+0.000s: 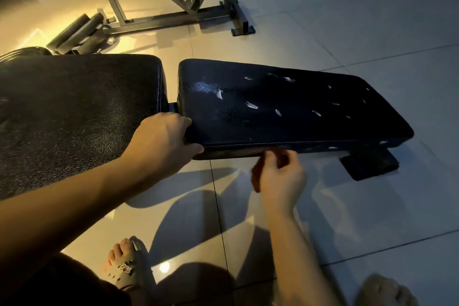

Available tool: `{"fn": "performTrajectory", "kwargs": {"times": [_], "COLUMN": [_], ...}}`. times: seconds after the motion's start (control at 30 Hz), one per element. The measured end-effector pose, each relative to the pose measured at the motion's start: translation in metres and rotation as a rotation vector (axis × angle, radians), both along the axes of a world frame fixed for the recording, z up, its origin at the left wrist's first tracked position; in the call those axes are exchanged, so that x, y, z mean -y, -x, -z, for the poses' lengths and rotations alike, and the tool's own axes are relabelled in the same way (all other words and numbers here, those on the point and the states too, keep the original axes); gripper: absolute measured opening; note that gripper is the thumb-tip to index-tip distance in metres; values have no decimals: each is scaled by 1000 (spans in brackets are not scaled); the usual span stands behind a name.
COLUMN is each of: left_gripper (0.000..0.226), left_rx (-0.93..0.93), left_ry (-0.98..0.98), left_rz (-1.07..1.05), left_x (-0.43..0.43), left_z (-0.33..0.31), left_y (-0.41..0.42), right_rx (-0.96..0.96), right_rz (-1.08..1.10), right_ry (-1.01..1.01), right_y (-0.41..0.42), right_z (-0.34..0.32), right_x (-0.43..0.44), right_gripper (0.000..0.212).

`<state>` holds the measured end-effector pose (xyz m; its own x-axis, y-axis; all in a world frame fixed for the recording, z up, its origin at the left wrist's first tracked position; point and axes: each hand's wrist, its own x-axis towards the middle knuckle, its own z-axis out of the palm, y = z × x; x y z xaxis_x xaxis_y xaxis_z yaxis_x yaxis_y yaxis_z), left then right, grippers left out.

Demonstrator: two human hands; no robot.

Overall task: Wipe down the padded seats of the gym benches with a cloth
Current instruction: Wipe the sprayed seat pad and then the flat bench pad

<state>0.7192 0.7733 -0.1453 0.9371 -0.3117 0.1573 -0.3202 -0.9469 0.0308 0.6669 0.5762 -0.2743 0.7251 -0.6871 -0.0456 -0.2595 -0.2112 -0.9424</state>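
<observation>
The bench has two black padded parts: a textured back pad (74, 112) on the left and a smoother seat pad (285, 107) on the right, scuffed with several pale marks. My left hand (161, 141) grips the seat pad's near left corner, fingers curled over its edge by the gap between the pads. My right hand (280, 176) hovers just below the seat pad's near side edge. Its fingers are curled and blurred. They are bunched around a small dark reddish-brown piece, apparently the cloth (255, 176), most of it hidden in the palm.
A grey steel machine frame (173, 15) with foam rollers (77, 32) stands on the tiled floor behind the bench. The bench's black foot (370, 164) sticks out at the right. My feet in sandals (129, 263) are close under the bench's near side.
</observation>
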Motion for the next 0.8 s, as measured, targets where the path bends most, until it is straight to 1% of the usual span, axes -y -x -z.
{"fn": "performTrajectory", "kwargs": {"times": [0.07,0.13,0.17,0.23,0.33,0.37,0.4,0.47,0.53,0.6,0.67,0.73,0.8], "left_gripper": [32,31,30,29,29,29,29,31,34,34,37,41,38], "left_rx": [4,24,27,22,14,10,6,-10,-22,-27,-22,-9,-11], "left_ry": [4,-1,-4,-2,-5,-3,3,16,22,18,23,24,18], "left_rz": [-5,-5,-3,-3,-7,-6,-5,-17,-30,-26,-28,-29,-21], "left_x": [1,3,3,3,2,2,3,4,4,5,6,6,6], "left_z": [0,1,1,1,-1,-1,-2,-4,-5,-6,-7,-6,-5], "left_y": [1,2,2,2,2,2,2,3,2,2,2,1,-1], "right_rx": [-27,-28,-29,0,27,27,25,7,-17,-33,-23,10,59], "right_rz": [150,185,160,5,-321,-367,-360,-226,-38,148,296,360,353], "right_ry": [-78,-104,-104,-79,-26,-33,-56,-157,-276,-332,-406,-455,-492], "right_y": [-8,-11,-9,0,16,18,19,21,22,23,20,14,7], "right_z": [4,-1,-5,-10,-21,-23,-26,-24,-11,1,7,6,-4], "right_x": [26,28,16,-23,-75,-79,-77,-55,-18,17,39,50,48], "right_gripper": [11,12,14,12,9,8,8,9,13,15,30,37,34]}}
